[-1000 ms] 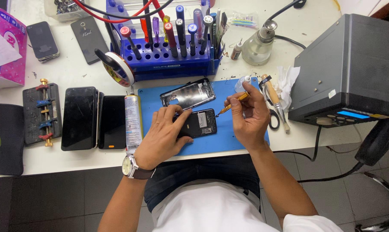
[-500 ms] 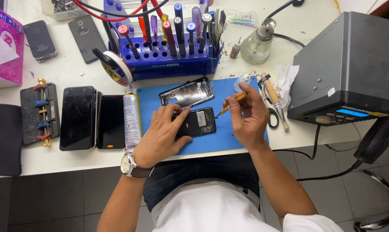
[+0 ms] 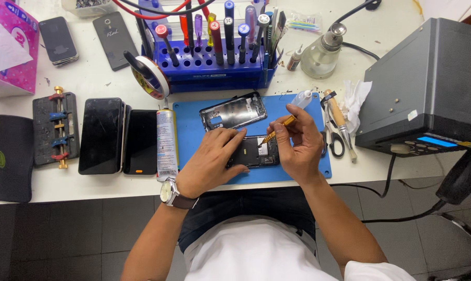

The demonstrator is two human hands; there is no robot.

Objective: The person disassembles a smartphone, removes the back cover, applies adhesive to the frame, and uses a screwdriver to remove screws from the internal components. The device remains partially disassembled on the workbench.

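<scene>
left hand [image 3: 210, 161] on opened phone [image 3: 253, 152], right hand [image 3: 297, 144] with small screwdriver [image 3: 278, 128]

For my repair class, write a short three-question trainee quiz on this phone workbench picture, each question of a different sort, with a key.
1. True or false: the left hand rests on the opened phone on the blue mat.
2. What does the right hand hold? A. scissors B. a small screwdriver C. a spray can
3. Fill in: the removed phone cover lies on the mat, just ____ the opened phone, on the side of the tool rack.

Key: 1 true; 2 B; 3 beyond.
</scene>
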